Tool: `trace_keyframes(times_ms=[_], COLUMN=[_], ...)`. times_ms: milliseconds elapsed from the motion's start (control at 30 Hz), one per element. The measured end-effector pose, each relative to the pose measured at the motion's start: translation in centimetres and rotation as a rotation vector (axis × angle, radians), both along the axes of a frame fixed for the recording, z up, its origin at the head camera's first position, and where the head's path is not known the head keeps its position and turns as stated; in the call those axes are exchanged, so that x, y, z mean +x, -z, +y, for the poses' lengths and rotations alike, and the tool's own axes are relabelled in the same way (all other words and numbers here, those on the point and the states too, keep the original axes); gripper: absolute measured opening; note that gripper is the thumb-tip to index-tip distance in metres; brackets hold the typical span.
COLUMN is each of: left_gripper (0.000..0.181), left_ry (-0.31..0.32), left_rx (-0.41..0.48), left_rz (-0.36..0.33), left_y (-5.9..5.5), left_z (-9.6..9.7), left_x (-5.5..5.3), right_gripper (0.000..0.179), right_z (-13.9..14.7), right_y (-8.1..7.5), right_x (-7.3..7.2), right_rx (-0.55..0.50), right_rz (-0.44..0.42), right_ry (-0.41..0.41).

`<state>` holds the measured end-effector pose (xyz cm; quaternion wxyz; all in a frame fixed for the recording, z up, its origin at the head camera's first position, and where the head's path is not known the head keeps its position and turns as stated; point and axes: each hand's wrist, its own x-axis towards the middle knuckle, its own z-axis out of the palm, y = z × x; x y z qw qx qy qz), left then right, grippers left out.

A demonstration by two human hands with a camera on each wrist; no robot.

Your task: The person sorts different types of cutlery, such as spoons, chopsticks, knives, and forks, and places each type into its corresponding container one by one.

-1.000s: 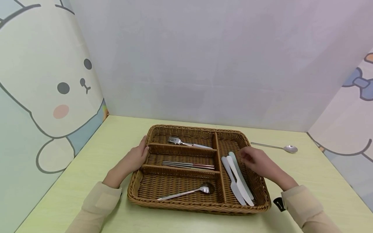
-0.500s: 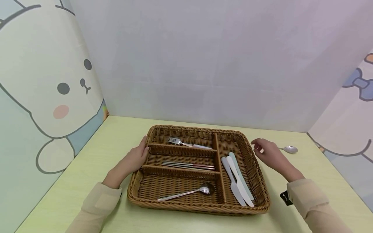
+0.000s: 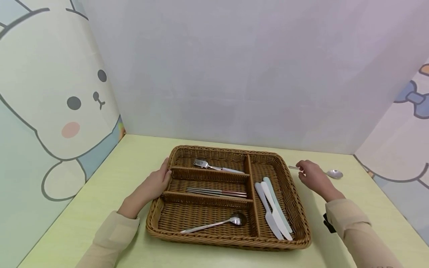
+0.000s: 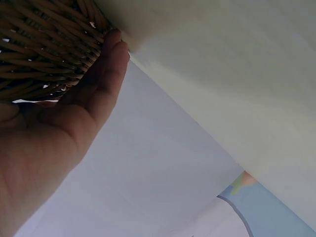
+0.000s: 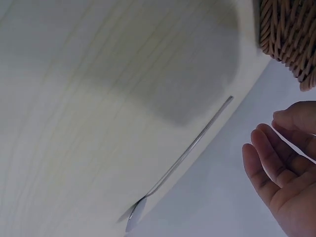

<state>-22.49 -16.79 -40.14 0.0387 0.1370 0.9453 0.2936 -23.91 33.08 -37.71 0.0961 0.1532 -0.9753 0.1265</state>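
My left hand [image 3: 155, 183] grips the left rim of a brown wicker cutlery basket [image 3: 201, 238]. In the left wrist view, the fingers [image 4: 106, 81] lie along the basket's outer wall. Off the basket's right side, my right hand [image 3: 314, 178] hovers over a metal spoon [image 3: 334, 174] lying on the table. Its fingers are loosely bent and hold nothing; the right wrist view shows the spoon's long handle [image 5: 190, 148] apart from them. From the head, the hand covers the middle of that handle.
Inside the basket are a fork [image 3: 218, 168], chopsticks [image 3: 214, 191], another spoon [image 3: 214, 223] and three knives [image 3: 273, 208], sorted among woven dividers. A pale wall [image 3: 234, 74] stands behind the table [image 3: 140, 152], with cartoon-printed panels [image 3: 43, 93] at both sides.
My right hand has left the knife compartment, crossed the basket's right rim and moved over the spoon's handle. My left hand has stayed at the left rim.
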Motion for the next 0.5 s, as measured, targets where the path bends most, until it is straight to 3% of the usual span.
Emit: trace_keyframes(times_ms=[500], left_gripper=[0.057], left_ry=[-0.002], left_rx=[-0.022], left_rz=[0.008], left_y=[-0.1], left_z=[0.1], left_x=[0.0], right_gripper=[0.034], right_z=[3.1], right_y=[1.4], right_x=[-2.0], right_rx=[0.088], right_rz=[-0.071], right_ry=[0.108])
